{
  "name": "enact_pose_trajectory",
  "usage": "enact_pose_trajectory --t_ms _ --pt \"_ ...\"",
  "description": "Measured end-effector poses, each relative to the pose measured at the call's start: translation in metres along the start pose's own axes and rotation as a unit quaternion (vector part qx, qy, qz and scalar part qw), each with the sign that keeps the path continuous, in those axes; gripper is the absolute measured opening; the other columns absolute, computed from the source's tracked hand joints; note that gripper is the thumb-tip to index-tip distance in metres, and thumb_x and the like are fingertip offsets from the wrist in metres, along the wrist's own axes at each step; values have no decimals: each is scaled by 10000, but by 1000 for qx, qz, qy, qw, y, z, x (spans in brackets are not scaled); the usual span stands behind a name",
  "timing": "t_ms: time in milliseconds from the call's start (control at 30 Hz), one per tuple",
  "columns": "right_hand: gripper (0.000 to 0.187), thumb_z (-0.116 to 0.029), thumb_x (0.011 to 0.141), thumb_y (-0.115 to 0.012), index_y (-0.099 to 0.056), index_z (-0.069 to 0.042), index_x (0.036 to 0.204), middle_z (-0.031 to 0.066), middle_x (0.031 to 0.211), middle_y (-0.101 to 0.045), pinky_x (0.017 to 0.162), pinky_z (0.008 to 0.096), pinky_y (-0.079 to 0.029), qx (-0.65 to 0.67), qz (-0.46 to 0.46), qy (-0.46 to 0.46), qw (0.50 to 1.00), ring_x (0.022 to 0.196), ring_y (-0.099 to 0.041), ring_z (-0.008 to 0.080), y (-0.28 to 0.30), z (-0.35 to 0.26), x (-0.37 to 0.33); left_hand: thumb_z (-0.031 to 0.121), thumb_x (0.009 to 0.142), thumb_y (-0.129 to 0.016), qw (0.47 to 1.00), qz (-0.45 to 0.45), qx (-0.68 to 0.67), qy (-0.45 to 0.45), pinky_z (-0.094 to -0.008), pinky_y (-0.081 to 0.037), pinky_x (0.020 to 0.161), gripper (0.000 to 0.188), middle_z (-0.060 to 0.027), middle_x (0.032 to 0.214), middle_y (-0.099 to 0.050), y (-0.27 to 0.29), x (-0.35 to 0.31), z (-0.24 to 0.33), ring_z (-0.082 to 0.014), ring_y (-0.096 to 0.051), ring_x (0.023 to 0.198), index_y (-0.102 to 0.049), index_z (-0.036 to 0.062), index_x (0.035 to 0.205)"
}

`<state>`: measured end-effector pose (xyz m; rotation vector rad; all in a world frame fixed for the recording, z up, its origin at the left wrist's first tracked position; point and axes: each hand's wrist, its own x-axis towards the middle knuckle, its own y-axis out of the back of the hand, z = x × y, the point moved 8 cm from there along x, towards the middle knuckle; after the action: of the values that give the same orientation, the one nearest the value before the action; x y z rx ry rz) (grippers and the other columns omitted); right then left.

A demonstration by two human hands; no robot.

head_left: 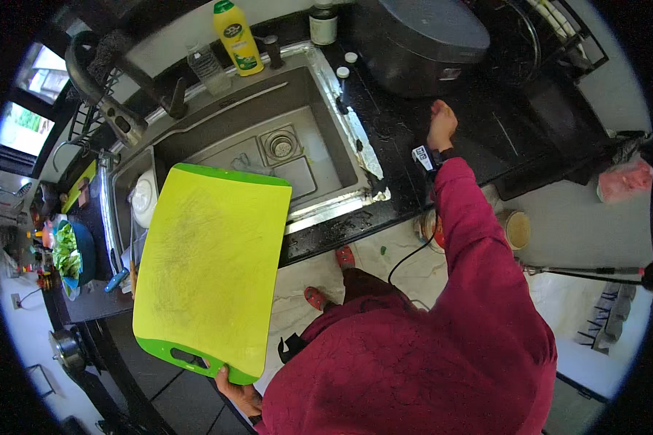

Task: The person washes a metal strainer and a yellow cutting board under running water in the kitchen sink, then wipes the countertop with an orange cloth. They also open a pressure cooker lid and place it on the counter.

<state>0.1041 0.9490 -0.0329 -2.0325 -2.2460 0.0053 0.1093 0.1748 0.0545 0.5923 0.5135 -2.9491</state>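
My left hand (239, 391) grips a yellow-green cutting board (210, 268) by its lower green edge, beside the handle slot. The board is held up in front of the sink's near left side, hiding part of the basin. Its face carries darker scratch marks. Over the black counter, close to the dark rice cooker (428, 43), my right hand (442, 127) is closed with its fingers curled. Nothing shows in it. A strap with a small white device (421, 157) sits at that wrist, with a cable running down.
The steel sink (326, 145) has a drain basket (279, 145) and a faucet (116, 116). Behind it stand a yellow cleaner bottle (238, 40) and a clear plastic bottle (209, 69). At left, a blue bowl (85, 250) holds leafy greens (67, 250). A dish rack (580, 36) stands far right.
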Motion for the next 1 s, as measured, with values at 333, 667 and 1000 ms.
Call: enact_pose_trajectory --t_ms 333,667,1000 --pt "274 -184 929 -425 -597 9 1021 98 981 -629 789 289 -468 23 -365 -220 904 895 -598 179 -197 33 -224 171 769 -549 986 121 -101 -50 -401 -420 917 626 -124 1223 -495 -5 -2 -7 -267 -505 1097 -340 74 1351" --pt "330 -188 896 -486 -533 6 1159 157 1071 -599 907 396 -433 -207 -717 -205 633 1048 -556 291 -288 45 -315 219 765 -563 970 201 -86 -104 -376 -444 873 608 -111 1197 -516 12 -19 -17 -249 -526 1063 -381 61 1323" --pt "544 -93 736 -643 -440 2 1232 215 1268 -445 997 415 -342 -244 -498 393 734 1191 -404 376 -414 -92 -292 176 709 -564 970 195 -94 -113 -394 -415 927 699 -126 1227 -493 57 20 21 -280 -502 1101 -331 67 1360"
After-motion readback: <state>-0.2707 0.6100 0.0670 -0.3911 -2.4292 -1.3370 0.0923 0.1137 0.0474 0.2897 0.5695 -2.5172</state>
